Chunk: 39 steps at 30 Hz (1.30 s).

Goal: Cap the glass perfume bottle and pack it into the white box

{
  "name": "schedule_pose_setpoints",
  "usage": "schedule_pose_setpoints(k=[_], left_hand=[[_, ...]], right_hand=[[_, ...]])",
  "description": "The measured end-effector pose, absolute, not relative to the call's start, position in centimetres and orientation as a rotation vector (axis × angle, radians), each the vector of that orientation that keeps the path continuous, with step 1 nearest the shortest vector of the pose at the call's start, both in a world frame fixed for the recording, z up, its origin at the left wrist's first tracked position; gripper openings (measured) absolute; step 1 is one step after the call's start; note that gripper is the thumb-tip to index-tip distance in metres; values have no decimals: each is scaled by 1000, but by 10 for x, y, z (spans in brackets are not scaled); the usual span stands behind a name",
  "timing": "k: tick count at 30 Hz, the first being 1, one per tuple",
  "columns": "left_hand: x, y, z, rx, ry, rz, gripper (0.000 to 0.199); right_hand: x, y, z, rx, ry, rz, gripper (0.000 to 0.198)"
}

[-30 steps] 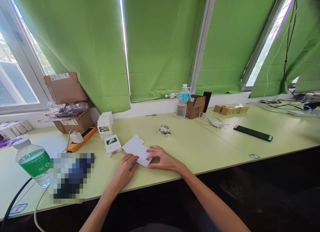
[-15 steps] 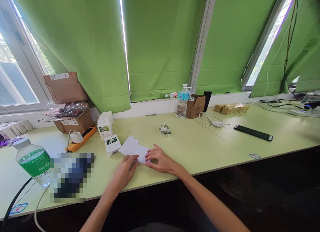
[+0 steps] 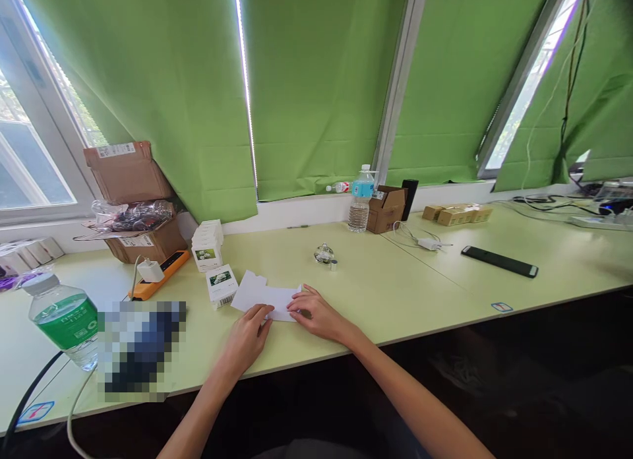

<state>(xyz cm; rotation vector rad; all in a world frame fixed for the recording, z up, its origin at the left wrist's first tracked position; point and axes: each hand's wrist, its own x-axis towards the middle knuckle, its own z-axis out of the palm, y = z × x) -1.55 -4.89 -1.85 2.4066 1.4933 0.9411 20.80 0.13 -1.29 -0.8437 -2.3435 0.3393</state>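
Note:
A folded sheet of white paper or thin card [image 3: 253, 291] lies on the pale yellow-green table in front of me. My left hand [image 3: 251, 335] is closed on its near edge, thumb and fingers pinching it. At the right end, my right hand [image 3: 319, 315] pinches the same sheet between thumb and fingertips. Just left of the sheet stands a small white box with a flower picture [image 3: 221, 286], close to its corner. Beyond my hands sits a small round glass bottle [image 3: 324, 253], with a silver cap [image 3: 333, 266] beside it.
Stacked white boxes [image 3: 208, 244], an orange power strip [image 3: 161, 274] and an open carton [image 3: 143, 241] stand at the left, near a green-labelled water bottle [image 3: 66, 320]. Toward the right are a blue-labelled bottle [image 3: 359, 212], a brown box [image 3: 386, 214], a charger [image 3: 429, 244] and a black phone [image 3: 499, 261].
The right part of the white sheet has turned slightly and now lies straighter between my hands. My right hand's fingers have shifted a little on its end; the left hand barely moved.

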Motion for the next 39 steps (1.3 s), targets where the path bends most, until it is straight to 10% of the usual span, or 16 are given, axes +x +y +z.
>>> schedule_pose_setpoints(k=[39], left_hand=[[-17,-44,-25,2481,1684,1104,35]], right_hand=[[207,7,-20,-870,-2352,240,16]])
